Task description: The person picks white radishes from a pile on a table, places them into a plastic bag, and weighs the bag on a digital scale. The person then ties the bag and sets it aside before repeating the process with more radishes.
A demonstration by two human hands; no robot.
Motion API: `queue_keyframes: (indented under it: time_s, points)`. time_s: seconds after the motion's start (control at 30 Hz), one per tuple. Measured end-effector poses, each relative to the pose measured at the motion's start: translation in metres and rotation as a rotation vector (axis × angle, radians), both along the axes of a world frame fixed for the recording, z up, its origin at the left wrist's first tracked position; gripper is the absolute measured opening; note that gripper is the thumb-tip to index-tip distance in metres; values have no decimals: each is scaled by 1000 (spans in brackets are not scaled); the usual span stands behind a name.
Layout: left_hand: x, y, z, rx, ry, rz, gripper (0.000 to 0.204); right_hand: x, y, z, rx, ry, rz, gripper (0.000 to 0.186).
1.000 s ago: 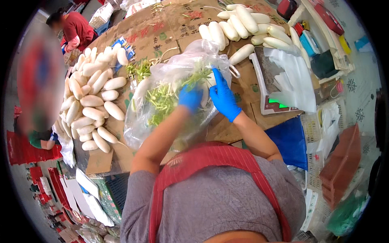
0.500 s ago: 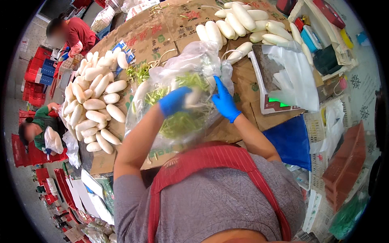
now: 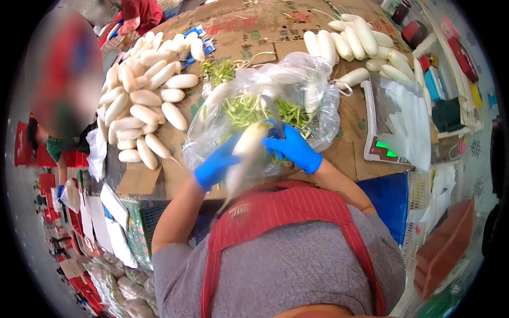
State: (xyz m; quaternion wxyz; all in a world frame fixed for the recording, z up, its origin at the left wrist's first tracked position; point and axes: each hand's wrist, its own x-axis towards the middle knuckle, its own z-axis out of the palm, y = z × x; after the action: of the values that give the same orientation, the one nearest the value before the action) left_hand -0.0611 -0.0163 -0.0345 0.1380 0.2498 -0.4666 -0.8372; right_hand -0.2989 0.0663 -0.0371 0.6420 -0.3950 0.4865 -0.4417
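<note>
My left hand [image 3: 216, 164], in a blue glove, is closed around a white radish [image 3: 247, 144]. The radish is tilted, its top end up by the blade and its thin root toward my apron; its lower part is blurred. My right hand [image 3: 295, 148], also gloved in blue, grips a knife with a curved grey blade [image 3: 274, 110], close to the radish's top; its handle is hidden in the fingers. Beneath and beyond both hands, a clear plastic bag [image 3: 324, 119] lies spread, with cut green stems [image 3: 241, 109] on it.
Many white radishes [image 3: 144, 97] are heaped at the left, and another group [image 3: 363, 38] lies at the far right. A scale [image 3: 374, 135] with plastic bags [image 3: 405, 114] on it stands right. Cardboard [image 3: 222, 24] covers the table. Other people [image 3: 140, 16] are at the left.
The radish in my left hand has come nearer my apron and is more clearly seen. The curved blade now shows at my right hand, whose fingers have curled. The whole view has shifted.
</note>
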Motion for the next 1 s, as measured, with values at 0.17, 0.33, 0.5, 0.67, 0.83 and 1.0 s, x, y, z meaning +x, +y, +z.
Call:
queue_keyframes:
  time_s: [0.17, 0.33, 0.5, 0.67, 0.83, 1.0]
  points:
    - [-11, 16, 15, -190, -270, 200, 66, 18, 3, -9, -278, 322, -228, 38]
    - [0, 18, 21, -65, -130, 161, 65, 13, 19, 4, -584, 797, -98, 25]
    - [-5, 22, 41, -20, -101, 46, 68, 19, 20, 31, -670, 947, -88, 29]
    - [-5, 18, 42, -8, -135, 2, 69, 18, 22, 23, -648, 918, -103, 27]
    - [5, 24, 35, -164, -109, -7, 73, -28, 17, -70, -369, 892, -116, 26]
    - [-2, 7, 32, -222, -97, 241, 71, -16, 22, -33, -135, 225, -143, 27]
